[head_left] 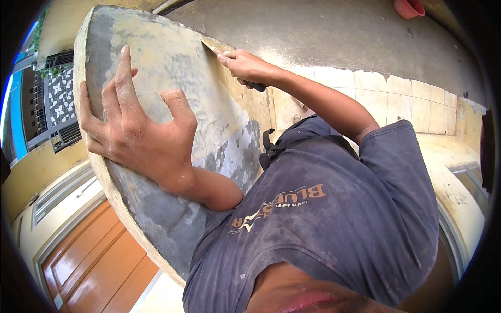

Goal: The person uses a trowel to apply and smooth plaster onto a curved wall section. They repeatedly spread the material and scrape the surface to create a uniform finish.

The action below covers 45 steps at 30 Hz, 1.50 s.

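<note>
A low wall (156, 57) with a broad top stretches out in front of me, its cream paint patchy and worn to grey. My left hand (141, 130) is over the wall's left side, fingers spread and dusty, with nothing in it. Its outer fingers reach the wall's pale left edge; whether they press on it I cannot tell. In my right hand (248, 68) is a scraper (210, 47) with a thin blade and a dark handle. The blade's tip is at the wall's right edge, and the handle's end sticks out below my fist.
Grey concrete floor (334, 36) lies beyond the wall on the right, bordered by pale tiles (373, 96). A red plastic container (408, 8) is at the far right. To the left are an orange-brown wooden door (99, 255) and a patterned railing panel (60, 94).
</note>
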Tool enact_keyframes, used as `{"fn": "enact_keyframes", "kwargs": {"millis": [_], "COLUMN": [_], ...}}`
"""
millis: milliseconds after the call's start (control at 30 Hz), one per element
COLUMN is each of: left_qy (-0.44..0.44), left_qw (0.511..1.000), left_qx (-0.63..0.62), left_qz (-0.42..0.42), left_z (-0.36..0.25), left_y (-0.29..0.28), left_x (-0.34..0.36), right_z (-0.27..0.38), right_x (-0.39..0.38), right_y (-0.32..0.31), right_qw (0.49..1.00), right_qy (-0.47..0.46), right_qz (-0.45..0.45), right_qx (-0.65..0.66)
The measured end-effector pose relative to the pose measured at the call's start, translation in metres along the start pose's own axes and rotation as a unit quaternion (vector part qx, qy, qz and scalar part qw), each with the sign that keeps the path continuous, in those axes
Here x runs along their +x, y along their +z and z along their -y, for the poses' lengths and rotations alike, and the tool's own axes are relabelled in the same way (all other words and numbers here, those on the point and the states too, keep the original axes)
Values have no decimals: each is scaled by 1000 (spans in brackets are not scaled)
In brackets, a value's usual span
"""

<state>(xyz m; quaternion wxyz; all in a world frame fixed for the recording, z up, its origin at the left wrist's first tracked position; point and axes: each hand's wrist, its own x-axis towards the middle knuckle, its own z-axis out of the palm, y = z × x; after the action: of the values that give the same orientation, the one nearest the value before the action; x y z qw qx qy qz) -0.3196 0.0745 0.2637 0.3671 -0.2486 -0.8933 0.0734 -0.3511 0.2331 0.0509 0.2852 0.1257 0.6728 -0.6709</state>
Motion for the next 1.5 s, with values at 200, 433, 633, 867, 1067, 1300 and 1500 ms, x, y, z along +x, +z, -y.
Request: {"fn": "enact_keyframes", "kwargs": {"millis": [200,433,633,867,1067,1300,1500], "left_qy": [-4,-8,-5,-18,-14,-4,-11], "left_qw": [1000,1000,1000,1000,1000,1000,997], "left_qx": [10,13,26,13,24,23,-36], "left_qz": [7,7,7,9,10,-12,-74], "left_z": [-1,-1,-2,-3,0,-1,-1], "left_y": [-1,2,1,3,3,2,4], "left_x": [1,1,2,3,0,-3,-12], "right_z": [2,-8,1,-8,-78,-108,-108], "right_x": [-2,-3,13,6,-15,-48,-91], "right_y": [0,0,-7,-3,24,-18,-41], "right_qw": [999,997,995,995,998,980,896], "right_qy": [-21,-61,-82,-78,-33,-143,-185], "right_qz": [-18,-35,-47,-37,-52,-75,-159], "right_qx": [23,7,32,56,25,-115,-372]}}
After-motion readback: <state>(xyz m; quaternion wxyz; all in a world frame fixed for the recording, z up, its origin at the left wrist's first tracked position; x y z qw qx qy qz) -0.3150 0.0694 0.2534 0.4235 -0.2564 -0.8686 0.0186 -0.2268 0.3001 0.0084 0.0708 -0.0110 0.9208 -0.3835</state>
